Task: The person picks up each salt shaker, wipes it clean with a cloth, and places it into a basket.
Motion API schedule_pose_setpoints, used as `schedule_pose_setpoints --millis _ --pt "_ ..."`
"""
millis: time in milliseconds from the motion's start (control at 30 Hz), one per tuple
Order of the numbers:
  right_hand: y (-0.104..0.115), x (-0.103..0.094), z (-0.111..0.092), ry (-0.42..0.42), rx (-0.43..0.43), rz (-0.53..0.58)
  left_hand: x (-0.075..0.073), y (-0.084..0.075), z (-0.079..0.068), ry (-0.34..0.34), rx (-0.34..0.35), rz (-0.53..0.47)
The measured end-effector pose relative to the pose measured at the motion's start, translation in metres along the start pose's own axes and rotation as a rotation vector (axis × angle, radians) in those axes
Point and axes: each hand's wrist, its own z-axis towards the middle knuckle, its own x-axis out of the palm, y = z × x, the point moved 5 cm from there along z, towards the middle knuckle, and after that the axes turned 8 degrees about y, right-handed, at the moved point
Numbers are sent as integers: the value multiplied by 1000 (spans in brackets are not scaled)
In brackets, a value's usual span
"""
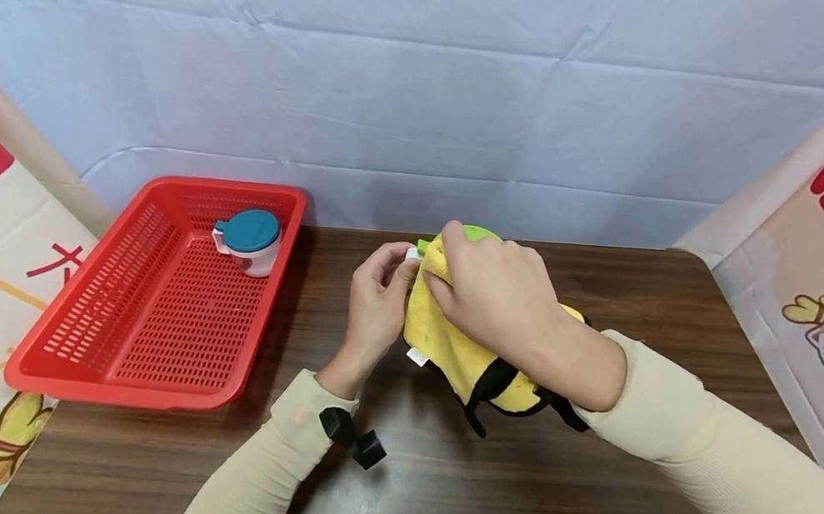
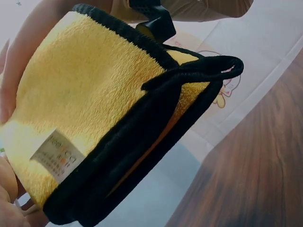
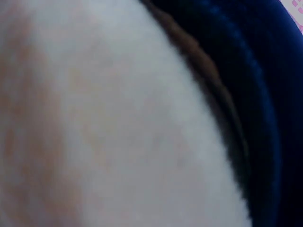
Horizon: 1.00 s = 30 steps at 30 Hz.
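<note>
With its thumb and fingers my left hand pinches the white handle of a green-lidded jar. Most of that jar is hidden behind the cloth and my right hand. My right hand grips a yellow towel with black edging against the jar. The towel hangs down toward the right, under my right forearm. A white label shows on the towel's edge in the left wrist view. The right wrist view is filled by blurred, pale cloth and a dark edge.
To the left on the wooden table stands a red perforated basket. Inside its far right corner sits a clear jar with a blue lid and white handle. A pale cloth backdrop rises behind the table.
</note>
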Motion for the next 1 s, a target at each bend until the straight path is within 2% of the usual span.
schedule_pose_setpoints --millis 267,767,1000 --pt "-6 -2 -7 13 -35 3 -1 3 1 6 -11 -25" --pt "-29 -12 -25 -72 -126 -16 -5 2 2 -26 -5 -8" --pt "-42 -15 -30 -68 -126 -11 -6 4 2 -21 -20 -8"
